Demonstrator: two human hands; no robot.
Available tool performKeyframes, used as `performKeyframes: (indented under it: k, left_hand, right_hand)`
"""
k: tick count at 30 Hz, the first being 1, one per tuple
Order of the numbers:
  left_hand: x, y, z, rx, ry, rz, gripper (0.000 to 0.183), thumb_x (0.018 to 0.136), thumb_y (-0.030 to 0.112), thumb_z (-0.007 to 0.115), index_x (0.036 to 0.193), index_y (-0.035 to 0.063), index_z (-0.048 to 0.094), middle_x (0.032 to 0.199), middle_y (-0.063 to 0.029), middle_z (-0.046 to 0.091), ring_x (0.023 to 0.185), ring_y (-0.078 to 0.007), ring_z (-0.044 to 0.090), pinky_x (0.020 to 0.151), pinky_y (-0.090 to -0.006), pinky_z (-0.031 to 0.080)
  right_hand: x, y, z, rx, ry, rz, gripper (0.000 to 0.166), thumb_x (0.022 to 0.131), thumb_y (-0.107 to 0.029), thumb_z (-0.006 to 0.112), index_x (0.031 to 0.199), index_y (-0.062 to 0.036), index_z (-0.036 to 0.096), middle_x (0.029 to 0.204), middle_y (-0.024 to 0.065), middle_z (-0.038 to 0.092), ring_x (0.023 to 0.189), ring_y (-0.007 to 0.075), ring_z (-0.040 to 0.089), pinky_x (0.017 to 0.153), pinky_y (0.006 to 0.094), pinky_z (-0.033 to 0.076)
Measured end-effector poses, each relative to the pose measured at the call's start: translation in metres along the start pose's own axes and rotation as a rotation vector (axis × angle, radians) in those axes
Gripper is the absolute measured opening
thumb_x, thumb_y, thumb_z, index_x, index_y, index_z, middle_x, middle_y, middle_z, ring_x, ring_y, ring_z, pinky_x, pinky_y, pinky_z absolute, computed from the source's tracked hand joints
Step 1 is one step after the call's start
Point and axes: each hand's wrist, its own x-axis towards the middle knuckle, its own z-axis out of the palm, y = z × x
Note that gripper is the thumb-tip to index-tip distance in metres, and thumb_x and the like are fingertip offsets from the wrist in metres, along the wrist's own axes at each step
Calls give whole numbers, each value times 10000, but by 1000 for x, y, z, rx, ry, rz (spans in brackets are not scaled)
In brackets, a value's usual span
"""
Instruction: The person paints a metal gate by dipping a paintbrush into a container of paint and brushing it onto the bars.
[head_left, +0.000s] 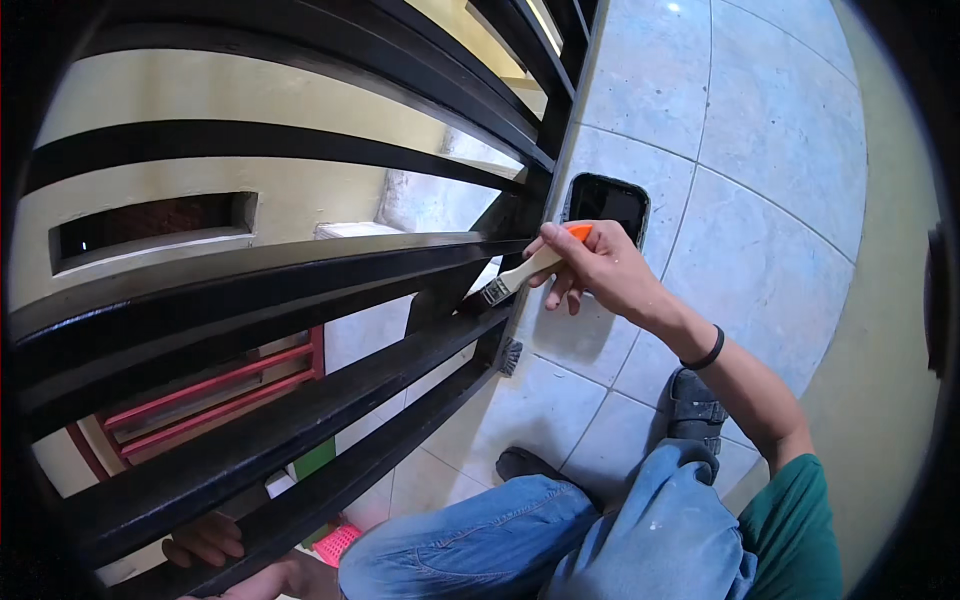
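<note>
My right hand (600, 262) grips a paintbrush (525, 274) by its pale wooden handle, which has an orange end. The dark bristles touch or nearly touch a black railing bar (405, 337) close to its lower end. Just beyond the hand, a rectangular container (619, 196) with black liquid stands on the tiles, partly behind my fingers. At the lower left, my left hand (217, 551) is wrapped around another black bar (315, 495) of the railing, its palm side partly hidden.
Pale floor tiles (757, 247) lie on the right, up to a yellowish wall (862, 450). A grey bristly piece (511, 358) sits at the railing's foot. Beyond the bars are a red rack (217, 405) and a pink plastic basket (336, 544). My shoes (694, 409) rest on the floor.
</note>
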Motion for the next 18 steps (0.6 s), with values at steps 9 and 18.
performKeyframes:
  k: [9,18]
  left_hand:
    - [1,-1,2,54,10,20,631,1002,715,516,828,108,495,578,21,354,439,-131,384,427,-308,353]
    - [0,-1,4,49,-9,25,636,1016,700,501,795,104,498,583,14,357,437,-141,383,429,-314,361]
  right_hand:
    - [3,15,4,-456,210,-240,426,1091,-316,588,1005,67,752,707,119,732,620,166,751,507,252,569]
    - [-8,11,-9,-8,70,38,477,1114,-404,521,1064,28,718,795,100,759,664,140,760,500,227,562]
